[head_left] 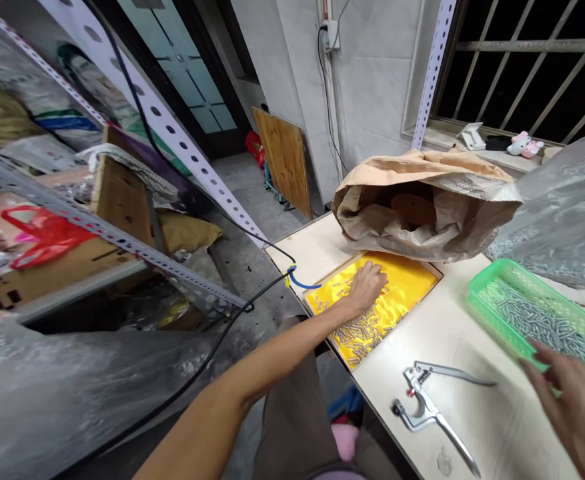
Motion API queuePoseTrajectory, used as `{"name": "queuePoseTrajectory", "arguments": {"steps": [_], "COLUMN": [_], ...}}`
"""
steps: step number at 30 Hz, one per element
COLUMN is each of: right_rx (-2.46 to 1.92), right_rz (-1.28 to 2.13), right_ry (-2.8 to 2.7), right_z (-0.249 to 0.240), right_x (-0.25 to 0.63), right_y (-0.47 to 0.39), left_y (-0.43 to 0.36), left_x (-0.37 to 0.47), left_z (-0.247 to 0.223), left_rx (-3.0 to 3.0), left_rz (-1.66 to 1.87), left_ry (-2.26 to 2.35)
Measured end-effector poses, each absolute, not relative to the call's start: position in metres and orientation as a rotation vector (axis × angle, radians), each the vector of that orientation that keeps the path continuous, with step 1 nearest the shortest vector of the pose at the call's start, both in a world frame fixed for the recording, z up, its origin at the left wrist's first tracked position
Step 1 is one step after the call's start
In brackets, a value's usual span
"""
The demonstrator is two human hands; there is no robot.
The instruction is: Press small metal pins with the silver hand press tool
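Note:
My left hand rests over a shallow tray lined with shiny yellow cloth, its fingers curled together; anything inside them is hidden. Many small silver metal pins lie scattered on the cloth, mostly toward the near side. At the right, my right hand is beside the near rim of a green plastic basket, blurred, with fingers apart and nothing visible between them. Small grey screw-like metal pieces fill part of that basket. Between the hands, hand pliers with a spring and spread handles lie on the table.
An open brown paper sack stands behind the yellow tray on the white table. Clear plastic bags are behind the basket. A black cable crosses at left by the metal shelf frame.

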State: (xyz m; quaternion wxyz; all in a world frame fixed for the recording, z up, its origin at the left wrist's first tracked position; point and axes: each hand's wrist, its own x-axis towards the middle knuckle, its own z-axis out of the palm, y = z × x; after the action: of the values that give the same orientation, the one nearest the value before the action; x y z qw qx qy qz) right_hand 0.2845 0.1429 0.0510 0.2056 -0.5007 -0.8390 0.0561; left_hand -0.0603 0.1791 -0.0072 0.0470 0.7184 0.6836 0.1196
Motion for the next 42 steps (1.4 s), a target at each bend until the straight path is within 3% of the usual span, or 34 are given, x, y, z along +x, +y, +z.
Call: {"name": "queuePoseTrajectory", "arguments": {"steps": [4, 7, 10, 17, 42], "right_rx": [-1.267, -1.276, -1.342, -1.417, -1.351], "right_rz": [0.537, 0.682, 0.649, 0.62, 0.489], "right_ry": [-2.54, -2.629, -2.644, -2.734, -2.789], "right_z": [0.028, 0.012, 0.002, 0.002, 0.001], "right_x": [0.251, 0.241, 0.241, 0.239, 0.246], "right_y": [0.091, 0.063, 0.05, 0.049, 0.05], "left_y": [0.193, 0.181, 0.145, 0.062, 0.058], "left_x": [-0.057, -0.05, -0.032, 0.015, 0.024], "left_z": [-0.011, 0.002, 0.019, 0.006, -0.009], "left_rx": [2.282, 2.154, 1.828, 1.129, 1.005], "left_rz": [0.305, 0.447, 0.609, 0.451, -0.012], "left_ry": [1.986, 1.979, 1.793, 1.485, 1.552]}}
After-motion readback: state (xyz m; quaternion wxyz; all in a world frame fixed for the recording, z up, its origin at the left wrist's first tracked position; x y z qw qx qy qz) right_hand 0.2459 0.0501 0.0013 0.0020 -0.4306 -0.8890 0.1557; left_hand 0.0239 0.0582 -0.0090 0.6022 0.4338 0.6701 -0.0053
